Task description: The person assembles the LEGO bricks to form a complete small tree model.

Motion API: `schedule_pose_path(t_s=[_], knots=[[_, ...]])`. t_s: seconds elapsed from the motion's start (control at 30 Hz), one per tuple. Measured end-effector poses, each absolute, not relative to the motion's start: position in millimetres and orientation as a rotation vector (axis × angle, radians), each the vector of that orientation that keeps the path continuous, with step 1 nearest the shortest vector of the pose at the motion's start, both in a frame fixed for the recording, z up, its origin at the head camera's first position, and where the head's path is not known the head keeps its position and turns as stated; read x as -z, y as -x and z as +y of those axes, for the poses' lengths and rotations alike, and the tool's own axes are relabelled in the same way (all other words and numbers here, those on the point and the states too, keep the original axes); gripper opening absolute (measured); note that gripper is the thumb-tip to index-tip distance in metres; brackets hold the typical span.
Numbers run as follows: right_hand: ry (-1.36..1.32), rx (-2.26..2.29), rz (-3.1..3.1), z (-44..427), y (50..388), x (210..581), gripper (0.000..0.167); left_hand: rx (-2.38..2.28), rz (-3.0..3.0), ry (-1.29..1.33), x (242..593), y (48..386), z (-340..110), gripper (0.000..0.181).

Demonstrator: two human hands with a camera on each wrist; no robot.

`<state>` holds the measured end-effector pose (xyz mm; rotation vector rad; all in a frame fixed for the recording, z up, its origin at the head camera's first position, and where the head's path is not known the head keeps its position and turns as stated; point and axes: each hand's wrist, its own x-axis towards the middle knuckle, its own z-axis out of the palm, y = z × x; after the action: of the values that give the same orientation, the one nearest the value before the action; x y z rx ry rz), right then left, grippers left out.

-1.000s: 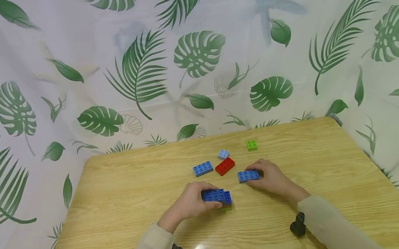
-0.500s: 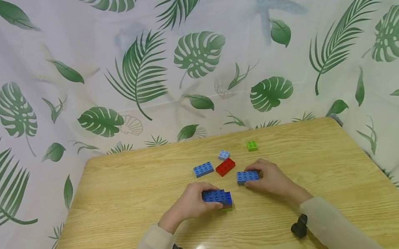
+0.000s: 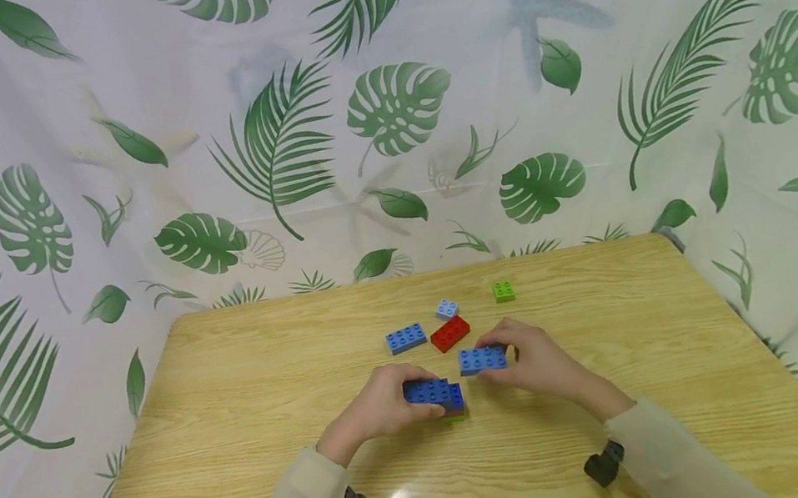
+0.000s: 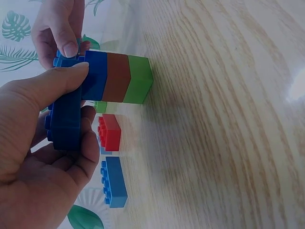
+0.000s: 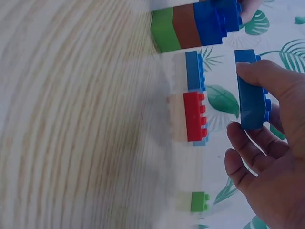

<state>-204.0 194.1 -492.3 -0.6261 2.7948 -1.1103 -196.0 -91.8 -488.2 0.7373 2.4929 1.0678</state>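
in the left hand (image 3: pixel 381 403) was a stack (image 4: pixel 108 78), its top brick (image 3: pixel 429 393) overhanging leftward. to its right and slightly behind, above the table (image 3: pixel 235 380), was a held brick (image 3: pixel 478 361) in the right hand (image 3: pixel 530 359). behind these lay a left loose brick (image 3: pixel 406 338), right of it a middle loose brick (image 3: pixel 450 333), just behind that a back loose brick (image 3: pixel 446 309), and farther right, near the far edge, a right loose brick (image 3: pixel 503 292).

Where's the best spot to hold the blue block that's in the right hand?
Probably its two long flat sides, thumb in front and fingers behind, coming from the right. The blue block has its bumps up, so the right hand can pinch without covering them. The tower in the left hand is close on the left.
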Motion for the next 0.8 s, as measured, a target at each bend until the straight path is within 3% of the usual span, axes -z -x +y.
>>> schedule_pose_path(t_s=[0.8], knots=[[0.805,1.14,2.659,178.6,186.4,487.5,0.033,-1.083,2.505,-0.778,487.8,196.7,-91.5,0.036]])
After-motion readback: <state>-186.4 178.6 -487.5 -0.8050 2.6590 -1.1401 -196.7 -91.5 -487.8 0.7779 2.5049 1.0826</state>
